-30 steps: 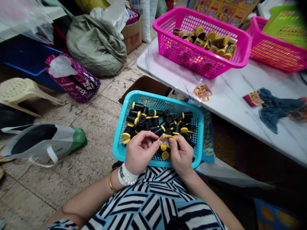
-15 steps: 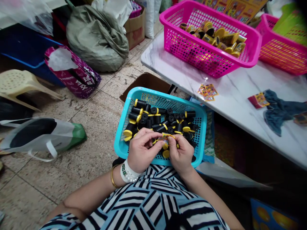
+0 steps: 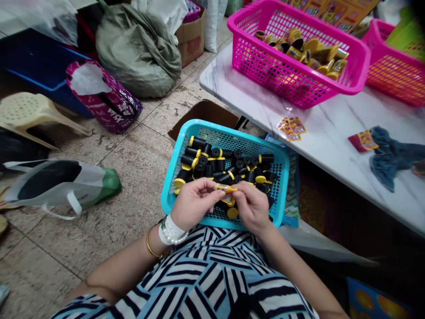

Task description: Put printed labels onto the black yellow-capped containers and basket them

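**Q:** What do the two hands hold?

**A:** The left hand [image 3: 192, 204] and the right hand [image 3: 252, 206] each pinch one end of a small yellow printed label [image 3: 226, 189] between thumb and fingertips. Both hands are closed on it, and the label spans the gap between them. Whether a tube sits under the label cannot be told.

**Q:** Where does the label lie?

**A:** It is above the near edge of the turquoise basket [image 3: 171, 173], which rests on the person's lap against the striped garment [image 3: 212, 283]. A loose yellow cap [image 3: 232, 213] lies in the basket just below the label.

**Q:** What does the basket contain?

**A:** It holds a heap of black tubes [image 3: 226, 166], many with yellow caps. They are piled from the middle towards its far edge.

**Q:** What stands on the counter?

**A:** The marble counter [image 3: 332, 146] is to the person's right. Near its far left corner stands a pink basket [image 3: 275, 75] holding labelled containers [image 3: 305, 48]. A second pink basket [image 3: 392, 84] stands just beside it, farther right. A few loose labels [image 3: 292, 127] lie between the first pink basket and the counter's near edge. A blue cloth [image 3: 392, 157] lies farther right, with a small red and yellow packet [image 3: 363, 141] touching its left end.
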Motion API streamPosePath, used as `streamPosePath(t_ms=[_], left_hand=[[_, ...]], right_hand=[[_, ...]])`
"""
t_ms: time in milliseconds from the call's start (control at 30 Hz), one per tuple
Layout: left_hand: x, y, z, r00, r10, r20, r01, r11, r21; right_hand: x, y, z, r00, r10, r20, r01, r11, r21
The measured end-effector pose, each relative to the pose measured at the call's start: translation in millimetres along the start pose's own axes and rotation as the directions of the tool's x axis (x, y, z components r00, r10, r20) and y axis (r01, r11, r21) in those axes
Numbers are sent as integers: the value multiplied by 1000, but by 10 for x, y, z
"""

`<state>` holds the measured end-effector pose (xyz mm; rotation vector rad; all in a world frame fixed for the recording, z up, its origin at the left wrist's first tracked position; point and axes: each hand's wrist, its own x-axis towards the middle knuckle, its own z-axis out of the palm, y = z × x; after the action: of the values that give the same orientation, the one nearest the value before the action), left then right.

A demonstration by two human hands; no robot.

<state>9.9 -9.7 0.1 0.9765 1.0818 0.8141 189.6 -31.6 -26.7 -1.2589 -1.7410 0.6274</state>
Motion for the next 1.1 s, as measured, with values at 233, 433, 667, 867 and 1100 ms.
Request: streamPosePath(t_ms=[233,433,667,867,1100], left_hand=[[76,117,-55,966,-247,78,259,930,-260],[171,155,-23,956,-265,128,293,895,-337],[316,124,94,933,-303,194,357,839,-411],[370,100,210,920,-312,235,388,805,-450],[380,57,229,912,-313,265,404,795,-452]], right_hand=[[411,411,-127,942,64,329,78,913,-401],[260,388,-196,984,148,98,-141,987,-77],[20,172,-449,894,431,-125,-283,759,587],[-58,79,-426,917,386,-98,-299,830,471],[-68,-65,-500,961,155,-229,-180,980,-88]])
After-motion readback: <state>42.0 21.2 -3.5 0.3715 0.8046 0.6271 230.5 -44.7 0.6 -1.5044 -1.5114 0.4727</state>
